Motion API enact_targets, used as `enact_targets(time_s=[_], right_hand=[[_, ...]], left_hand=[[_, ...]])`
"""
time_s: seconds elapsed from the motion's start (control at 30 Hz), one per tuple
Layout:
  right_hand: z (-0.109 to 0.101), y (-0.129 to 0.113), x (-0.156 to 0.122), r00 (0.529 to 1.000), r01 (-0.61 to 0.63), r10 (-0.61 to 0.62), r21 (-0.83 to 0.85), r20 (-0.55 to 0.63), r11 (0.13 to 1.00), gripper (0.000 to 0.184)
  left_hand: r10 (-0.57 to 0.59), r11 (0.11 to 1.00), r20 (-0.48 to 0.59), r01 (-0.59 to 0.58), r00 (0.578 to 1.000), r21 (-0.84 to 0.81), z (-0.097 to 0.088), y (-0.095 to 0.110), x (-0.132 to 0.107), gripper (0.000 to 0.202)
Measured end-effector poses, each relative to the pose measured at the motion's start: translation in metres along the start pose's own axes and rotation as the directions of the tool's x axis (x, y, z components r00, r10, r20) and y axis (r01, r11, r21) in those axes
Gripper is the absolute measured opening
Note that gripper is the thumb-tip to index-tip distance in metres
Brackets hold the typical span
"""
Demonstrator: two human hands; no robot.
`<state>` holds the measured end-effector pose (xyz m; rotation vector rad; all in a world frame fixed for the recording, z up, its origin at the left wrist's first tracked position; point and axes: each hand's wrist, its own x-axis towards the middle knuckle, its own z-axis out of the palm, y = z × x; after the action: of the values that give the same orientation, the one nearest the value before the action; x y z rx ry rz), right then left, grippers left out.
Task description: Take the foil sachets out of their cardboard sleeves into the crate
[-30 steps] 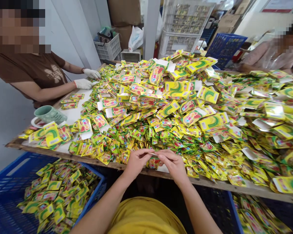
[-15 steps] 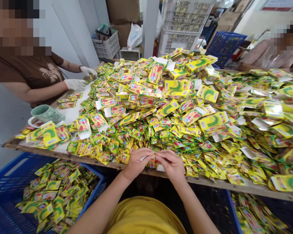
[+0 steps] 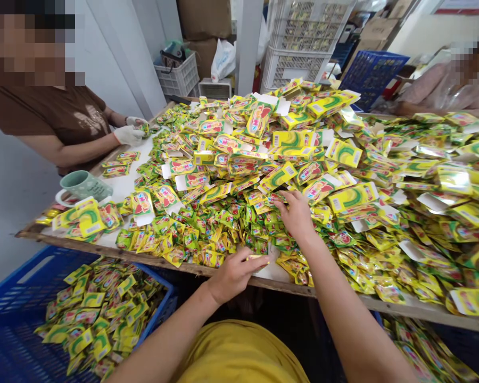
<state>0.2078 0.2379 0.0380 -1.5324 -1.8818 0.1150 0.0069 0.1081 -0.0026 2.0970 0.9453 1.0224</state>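
My left hand (image 3: 233,274) is closed round a small candy box (image 3: 258,260) at the table's near edge; its fingers cover most of the box. My right hand (image 3: 297,214) reaches over the heap of small candy packets (image 3: 227,221), thumb and forefinger apart and touching the packets. Whether a packet is between the fingertips is hard to see. Beyond it lie many yellow, red and green candy boxes (image 3: 291,139), some with white end flaps sticking out.
Below the table's wooden edge (image 3: 199,270), a blue crate (image 3: 19,314) holds filled boxes. A green mug (image 3: 83,185) stands at the left. A co-worker's gloved hands (image 3: 130,135) handle packets at the far left. Another person (image 3: 423,88) sits at the far right.
My hands were together at the table edge. Now my right hand has moved up and forward onto the packets, while my left stays near the edge with the box.
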Motion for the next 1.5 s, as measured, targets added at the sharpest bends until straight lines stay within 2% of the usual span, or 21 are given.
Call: enact_targets(time_s=[0.07, 0.1, 0.13, 0.2, 0.27, 0.33, 0.4, 0.43, 0.5, 0.57, 0.67, 0.77, 0.83, 0.97, 1.07, 1.17, 1.23, 1.3, 1.37, 1.43, 1.5], right_hand=[[0.011, 0.009, 0.018, 0.998, -0.018, 0.023, -0.091, 0.06, 0.996, 0.021], [0.014, 0.012, 0.022, 0.996, -0.036, 0.043, -0.093, 0.072, 0.995, 0.02], [0.015, 0.015, 0.022, 0.996, -0.062, 0.066, -0.062, 0.064, 0.996, 0.019], [0.011, 0.016, 0.015, 0.992, -0.12, 0.122, 0.087, -0.013, 0.989, 0.02], [0.003, 0.011, 0.001, 0.979, -0.154, 0.184, 0.281, -0.085, 0.947, 0.022], [-0.001, -0.005, -0.019, 0.979, -0.176, 0.203, 0.441, -0.015, 0.88, 0.025], [0.004, -0.032, -0.044, 0.957, -0.251, 0.118, 0.557, 0.265, 0.792, 0.024], [0.011, -0.047, -0.058, 0.915, -0.287, 0.032, 0.593, 0.402, 0.752, 0.021], [0.032, -0.078, -0.083, 0.817, -0.381, -0.038, 0.588, 0.576, 0.713, 0.018], [0.055, -0.104, -0.102, 0.817, -0.368, 0.037, 0.47, 0.576, 0.802, 0.026], [0.077, -0.125, -0.111, 0.811, -0.246, 0.075, 0.221, 0.581, 0.944, 0.028], [0.081, -0.133, -0.107, 0.801, -0.18, 0.073, 0.122, 0.595, 0.976, 0.023], [0.078, -0.134, -0.106, 0.809, -0.151, 0.055, 0.117, 0.585, 0.982, 0.022], [0.069, -0.117, -0.112, 0.879, -0.103, -0.035, 0.261, 0.476, 0.96, 0.017], [0.056, -0.09, -0.12, 0.913, -0.219, 0.033, 0.418, 0.407, 0.882, 0.009], [0.04, -0.063, -0.126, 0.882, -0.417, 0.198, 0.509, 0.428, 0.753, 0.017], [0.03, -0.051, -0.129, 0.827, -0.553, 0.293, 0.604, 0.479, 0.574, 0.026], [0.02, -0.043, -0.129, 0.772, -0.633, 0.356, 0.68, 0.526, 0.37, 0.032], [0.008, -0.039, -0.124, 0.765, -0.623, 0.399, 0.738, 0.505, 0.26, 0.031], [-0.008, -0.037, -0.113, 0.81, -0.541, 0.424, 0.795, 0.405, 0.275, 0.026], [-0.022, -0.035, -0.099, 0.863, -0.451, 0.407, 0.817, 0.298, 0.358, 0.023]], left_hand=[[-0.07, 0.996, -0.236, 0.081, 0.969, 0.037, -0.016, 0.006, -0.018, 0.034], [-0.142, 0.982, -0.387, 0.179, 0.911, 0.062, -0.029, 0.007, -0.033, 0.033], [-0.22, 0.948, -0.53, 0.308, 0.819, 0.083, -0.046, 0.004, -0.052, 0.032], [-0.339, 0.801, -0.754, 0.593, 0.562, 0.082, -0.084, -0.01, -0.103, 0.033], [-0.377, 0.578, -0.852, 0.811, 0.364, 0.091, -0.123, -0.032, -0.165, 0.036], [-0.436, 0.303, -0.867, 0.947, 0.241, 0.111, -0.154, -0.056, -0.222, 0.038], [-0.47, 0.109, -0.868, 0.987, 0.158, 0.12, -0.171, -0.074, -0.257, 0.039], [-0.455, 0.079, -0.877, 0.988, 0.152, 0.13, -0.173, -0.079, -0.263, 0.038], [-0.379, 0.169, -0.898, 0.971, 0.222, 0.169, -0.166, -0.079, -0.249, 0.031], [-0.285, 0.391, -0.887, 0.889, 0.362, 0.237, -0.151, -0.069, -0.207, 0.024], [-0.192, 0.709, -0.78, 0.634, 0.596, 0.309, -0.128, -0.048, -0.126, 0.019], [-0.131, 0.869, -0.581, 0.374, 0.804, 0.323, -0.113, -0.038, -0.061, 0.017], [-0.095, 0.91, -0.465, 0.266, 0.88, 0.317, -0.109, -0.037, -0.03, 0.018], [-0.05, 0.915, -0.369, 0.191, 0.928, 0.356, -0.11, -0.043, 0.021, 0.02], [-0.018, 0.87, -0.303, 0.164, 0.953, 0.465, -0.116, -0.054, 0.058, 0.025], [-0.093, 0.831, -0.26, 0.219, 0.961, 0.512, -0.122, -0.068, 0.089, 0.041], [-0.135, 0.826, -0.286, 0.267, 0.949, 0.496, -0.125, -0.069, 0.101, 0.034], [-0.142, 0.838, -0.381, 0.316, 0.913, 0.445, -0.123, -0.059, 0.103, 0.028], [-0.183, 0.895, -0.461, 0.342, 0.868, 0.288, -0.113, -0.039, 0.096, 0.028], [-0.283, 0.943, -0.387, 0.329, 0.878, 0.055, -0.093, -0.016, 0.081, 0.027], [-0.369, 0.929, -0.191, 0.354, 0.91, -0.111, -0.065, 0.001, 0.064, 0.024]])
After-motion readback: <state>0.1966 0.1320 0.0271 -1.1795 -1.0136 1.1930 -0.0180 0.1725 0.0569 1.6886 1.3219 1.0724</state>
